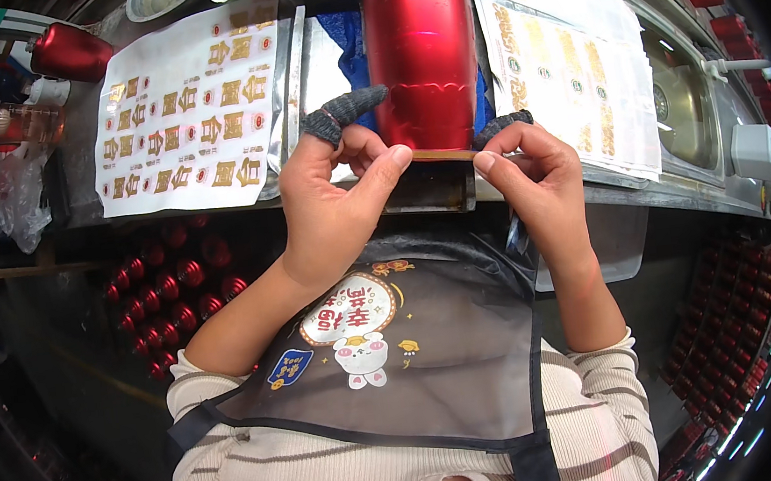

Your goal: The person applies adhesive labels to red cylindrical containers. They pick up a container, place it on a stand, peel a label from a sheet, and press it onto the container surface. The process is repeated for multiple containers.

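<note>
A shiny red bottle (422,49) lies on the worktop in front of me, its near end toward my body. Across that end runs a thin golden-brown strip (442,154), stretched between my two hands. My left hand (330,199) pinches the strip's left end between thumb and fingers, its index finger in a dark grey knit cover resting against the bottle's side. At the strip's right end, my right hand (543,177) pinches with thumb and bent fingers; its index finger wears a similar grey cover. Blue cloth (346,43) shows beneath the bottle.
Left of the bottle lies a white sheet of gold decals (184,111); more decal sheets (566,81) lie right. A metal sink (683,106) is at far right. Another red bottle (70,53) and a clear plastic bag (15,200) sit left. Several red bottles (165,287) stand below the worktop.
</note>
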`<state>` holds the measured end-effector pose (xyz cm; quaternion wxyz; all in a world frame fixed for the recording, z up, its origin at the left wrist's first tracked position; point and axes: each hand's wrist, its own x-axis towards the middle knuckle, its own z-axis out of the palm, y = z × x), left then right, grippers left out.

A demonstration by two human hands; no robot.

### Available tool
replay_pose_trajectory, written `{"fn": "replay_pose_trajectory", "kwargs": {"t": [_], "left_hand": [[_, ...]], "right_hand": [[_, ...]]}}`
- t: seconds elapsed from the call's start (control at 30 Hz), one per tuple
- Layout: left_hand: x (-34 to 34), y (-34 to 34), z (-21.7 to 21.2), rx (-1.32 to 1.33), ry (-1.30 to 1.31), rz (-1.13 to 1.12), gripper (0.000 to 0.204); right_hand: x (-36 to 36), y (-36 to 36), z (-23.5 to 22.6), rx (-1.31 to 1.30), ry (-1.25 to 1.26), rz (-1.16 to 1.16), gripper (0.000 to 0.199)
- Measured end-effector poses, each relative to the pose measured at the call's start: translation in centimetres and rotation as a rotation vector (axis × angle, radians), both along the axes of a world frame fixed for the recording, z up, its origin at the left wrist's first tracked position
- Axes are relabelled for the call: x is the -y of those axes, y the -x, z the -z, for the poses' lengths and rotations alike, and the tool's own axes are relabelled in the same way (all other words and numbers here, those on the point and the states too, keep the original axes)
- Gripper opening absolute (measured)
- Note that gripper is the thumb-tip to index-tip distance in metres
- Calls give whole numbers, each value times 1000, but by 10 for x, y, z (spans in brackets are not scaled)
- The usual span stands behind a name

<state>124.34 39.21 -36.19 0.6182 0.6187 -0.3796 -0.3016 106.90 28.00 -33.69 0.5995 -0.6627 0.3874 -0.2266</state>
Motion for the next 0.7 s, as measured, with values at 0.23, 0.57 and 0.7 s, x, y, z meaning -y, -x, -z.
{"fn": "replay_pose_trajectory", "kwargs": {"t": [0.23, 0.57, 0.7], "left_hand": [[-6, -12, 4, 6, -69, 15, 48], [5, -8, 23, -128, 90, 110, 64], [7, 0, 20, -120, 121, 118, 62]], "right_hand": [[0, 0, -4, 8, -124, 35, 12], [-2, 1, -4, -11, -128, 47, 11], [-2, 1, -3, -10, -114, 53, 11]]}}
